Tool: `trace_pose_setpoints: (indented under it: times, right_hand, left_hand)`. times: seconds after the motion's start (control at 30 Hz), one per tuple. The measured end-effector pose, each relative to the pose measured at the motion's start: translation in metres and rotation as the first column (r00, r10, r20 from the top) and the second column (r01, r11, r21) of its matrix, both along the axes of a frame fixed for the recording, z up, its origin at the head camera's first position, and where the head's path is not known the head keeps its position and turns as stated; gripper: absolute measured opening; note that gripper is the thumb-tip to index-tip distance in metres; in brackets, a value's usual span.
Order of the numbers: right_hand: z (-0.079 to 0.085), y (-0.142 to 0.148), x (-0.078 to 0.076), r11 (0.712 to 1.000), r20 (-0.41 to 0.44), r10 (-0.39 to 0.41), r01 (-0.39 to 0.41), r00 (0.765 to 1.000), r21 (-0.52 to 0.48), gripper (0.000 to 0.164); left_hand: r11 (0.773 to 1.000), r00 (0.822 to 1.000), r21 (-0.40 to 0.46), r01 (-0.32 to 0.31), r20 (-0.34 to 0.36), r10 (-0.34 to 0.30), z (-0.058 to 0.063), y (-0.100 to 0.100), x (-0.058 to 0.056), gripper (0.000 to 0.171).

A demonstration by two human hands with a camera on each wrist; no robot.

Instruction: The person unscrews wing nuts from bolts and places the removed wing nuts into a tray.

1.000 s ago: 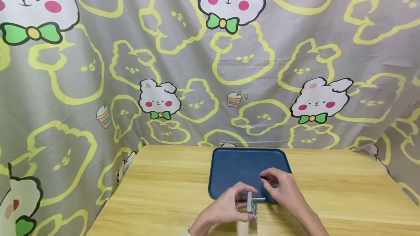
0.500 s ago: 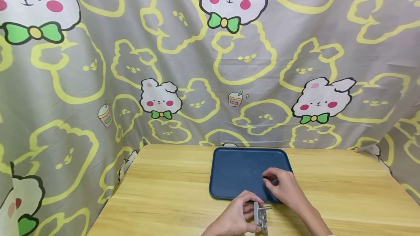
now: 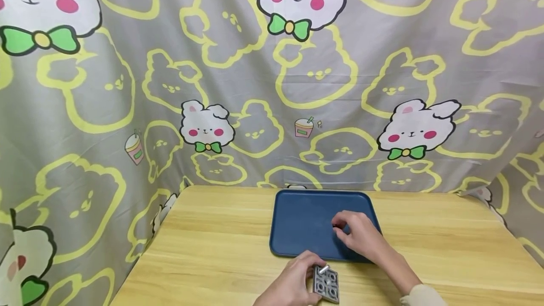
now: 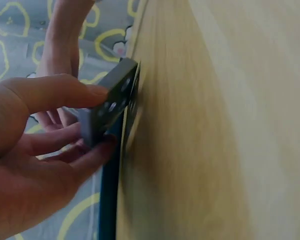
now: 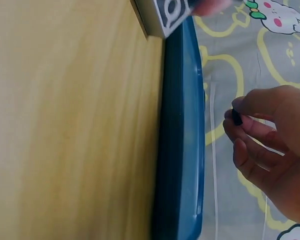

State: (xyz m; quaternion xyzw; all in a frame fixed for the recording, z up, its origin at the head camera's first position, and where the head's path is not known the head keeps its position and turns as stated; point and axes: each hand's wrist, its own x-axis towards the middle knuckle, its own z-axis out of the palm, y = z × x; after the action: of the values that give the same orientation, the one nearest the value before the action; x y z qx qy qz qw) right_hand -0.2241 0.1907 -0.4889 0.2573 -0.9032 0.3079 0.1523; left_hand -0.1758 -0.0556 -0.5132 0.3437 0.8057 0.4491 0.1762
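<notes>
My left hand (image 3: 291, 281) grips a square grey metal block (image 3: 326, 288) by its edges, low above the table's near side. Round recesses mark the block's face, and a short silver pin (image 3: 324, 269) stands out near its top. In the left wrist view the thumb lies on one edge of the block (image 4: 107, 105) and fingers on the opposite one. My right hand (image 3: 359, 234) is over the right part of the blue tray, apart from the block. Between its thumb and fingertip it pinches a small black piece (image 5: 236, 117), mostly hidden by the fingers.
The dark blue tray (image 3: 297, 223) lies on the wood-grain table (image 3: 212, 244), just beyond the left hand. A grey curtain (image 3: 255, 84) with rabbit prints hangs behind the table and along its sides.
The block first moved right, then back left, and has turned so its recessed face and pin now point towards the head camera. The right hand has shifted slightly, still pinching the black piece.
</notes>
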Motion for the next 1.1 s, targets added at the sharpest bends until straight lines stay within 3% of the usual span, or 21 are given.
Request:
trace_pose_setpoints:
  times: [0.13, 0.23, 0.33, 0.43, 0.6, 0.77, 0.87, 1.1]
  right_hand:
    - [0.004, -0.007, -0.006, 0.999, 0.017, 0.023, -0.024, 1.000, 0.042, 0.016]
    - [0.006, -0.014, -0.010, 0.996, 0.035, 0.025, -0.028, 0.999, 0.080, 0.015]
    - [0.005, -0.022, -0.014, 0.992, 0.050, 0.019, -0.025, 0.999, 0.120, 0.013]
    - [0.004, -0.031, -0.018, 0.989, 0.057, 0.023, -0.031, 0.998, 0.147, 0.012]
    - [0.001, -0.042, -0.025, 0.983, 0.061, 0.054, -0.064, 0.997, 0.170, 0.011]
    - [-0.002, -0.049, -0.031, 0.975, 0.103, 0.083, -0.102, 0.991, 0.200, 0.014]
    - [-0.003, -0.050, -0.032, 0.971, 0.133, 0.077, -0.105, 0.988, 0.217, 0.013]
    - [0.000, -0.048, -0.031, 0.965, 0.154, 0.071, -0.107, 0.985, 0.240, 0.015]
  left_hand:
    - [0.987, 0.996, -0.156, -0.046, -0.081, 0.033, 0.010, -0.005, 0.005, 0.052]
    - [0.977, 0.993, -0.204, -0.069, -0.106, 0.048, 0.015, -0.007, 0.008, 0.052]
    - [0.975, 0.994, -0.204, -0.086, -0.077, 0.072, 0.018, -0.007, 0.009, 0.053]
    - [0.970, 0.992, -0.233, -0.076, -0.116, 0.050, 0.013, -0.009, 0.006, 0.054]
    - [0.955, 0.969, -0.291, -0.062, -0.247, -0.013, -0.006, -0.010, -0.004, 0.057]
    - [0.949, 0.965, -0.305, -0.074, -0.263, -0.009, 0.001, -0.009, -0.001, 0.057]
    - [0.945, 0.968, -0.314, -0.091, -0.249, 0.010, 0.014, -0.007, 0.005, 0.057]
    - [0.938, 0.981, -0.337, -0.084, -0.191, 0.019, 0.024, -0.006, 0.009, 0.058]
